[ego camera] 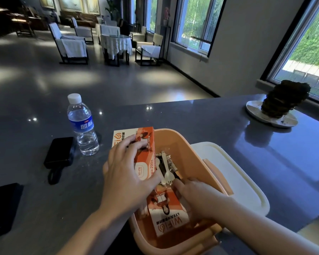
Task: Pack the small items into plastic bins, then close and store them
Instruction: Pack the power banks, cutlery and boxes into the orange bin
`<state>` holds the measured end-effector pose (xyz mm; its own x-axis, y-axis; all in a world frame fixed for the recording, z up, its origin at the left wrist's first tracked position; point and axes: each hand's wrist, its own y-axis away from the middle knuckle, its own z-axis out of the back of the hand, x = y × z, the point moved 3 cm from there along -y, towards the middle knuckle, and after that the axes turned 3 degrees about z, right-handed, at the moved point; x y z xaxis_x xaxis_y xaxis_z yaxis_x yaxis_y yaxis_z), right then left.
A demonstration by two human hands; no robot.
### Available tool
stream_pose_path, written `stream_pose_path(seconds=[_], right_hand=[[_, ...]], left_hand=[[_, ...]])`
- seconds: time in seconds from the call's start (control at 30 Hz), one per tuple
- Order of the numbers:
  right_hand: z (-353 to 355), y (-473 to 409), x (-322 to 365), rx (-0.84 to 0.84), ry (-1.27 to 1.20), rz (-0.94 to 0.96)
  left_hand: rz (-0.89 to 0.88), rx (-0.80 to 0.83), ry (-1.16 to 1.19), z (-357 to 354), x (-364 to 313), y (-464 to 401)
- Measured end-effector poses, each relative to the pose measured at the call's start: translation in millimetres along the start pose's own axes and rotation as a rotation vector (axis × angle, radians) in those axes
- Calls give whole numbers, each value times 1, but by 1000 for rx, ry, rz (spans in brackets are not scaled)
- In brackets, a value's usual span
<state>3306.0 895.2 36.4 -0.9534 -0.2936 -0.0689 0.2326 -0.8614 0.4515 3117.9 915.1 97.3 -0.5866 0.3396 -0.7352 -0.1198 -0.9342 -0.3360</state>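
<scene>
A peach plastic bin (180, 144) stands open on the dark counter. Two orange-and-white WiFi cartons are in it. One carton (145, 153) stands on edge along the bin's left wall, and my left hand (126, 173) grips it from above. The other carton (168, 210) lies flat in the near part of the bin, with my right hand (197, 197) pressing on its right side. Between them lie a white plastic fork (167, 174) and small wrapped items. The bin's cream lid (234, 173) lies flat just to the right of the bin.
A water bottle (82, 126) stands left of the bin, beside a black pouch (60, 152). A dark flat object (2, 205) lies at the left edge. A white plate with a dark spiky thing (282, 105) sits far right. The counter's far edge runs behind these.
</scene>
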Motion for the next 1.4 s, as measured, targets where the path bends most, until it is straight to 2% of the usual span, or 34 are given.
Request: stream_pose_path(seconds=[0.13, 0.2, 0.23, 0.3, 0.37, 0.43, 0.5, 0.6, 0.73, 0.83, 0.9, 1.0, 1.13, 1.23, 1.4], right_hand=[[-1, 3, -3, -24, -76, -12], [4, 7, -5, -65, -224, -26], [8, 8, -8, -126, -346, -32], [22, 12, -14, -368, -652, -32], [38, 19, -18, -587, -1164, -3], [47, 22, -15, -598, -1647, 65], [49, 24, -16, -640, -1768, 55], [47, 26, -23, -712, -1745, -8], [49, 34, -32, -523, -1718, 55], [52, 35, -28, -424, -1447, 104], [54, 32, -27, -464, -1319, 107], [53, 29, -27, -593, -1191, 54], [42, 29, -19, -768, -782, -44], [37, 28, -12, -789, -493, -55], [40, 32, -9, -719, -312, 15]], left_hand=[[-16, 42, -15, -4, -4, 1], [-42, 80, -9, -6, -7, 0], [-61, 96, -1, -7, -9, -1], [-97, 116, 13, -10, -13, -2], [-125, 133, 24, -14, -18, -1], [-167, 169, 55, -19, -25, 1], [-231, 234, 97, -25, -30, 4], [-235, 298, 169, -29, -25, 4], [-38, 178, 324, -20, 5, -7], [118, 240, 501, -18, 13, -15], [177, 300, 567, -23, 14, -16], [240, 298, 616, -26, 16, -14], [361, 226, 691, -28, 20, -10], [334, 209, 664, -29, 19, -7], [278, 258, 602, -30, 21, -1]])
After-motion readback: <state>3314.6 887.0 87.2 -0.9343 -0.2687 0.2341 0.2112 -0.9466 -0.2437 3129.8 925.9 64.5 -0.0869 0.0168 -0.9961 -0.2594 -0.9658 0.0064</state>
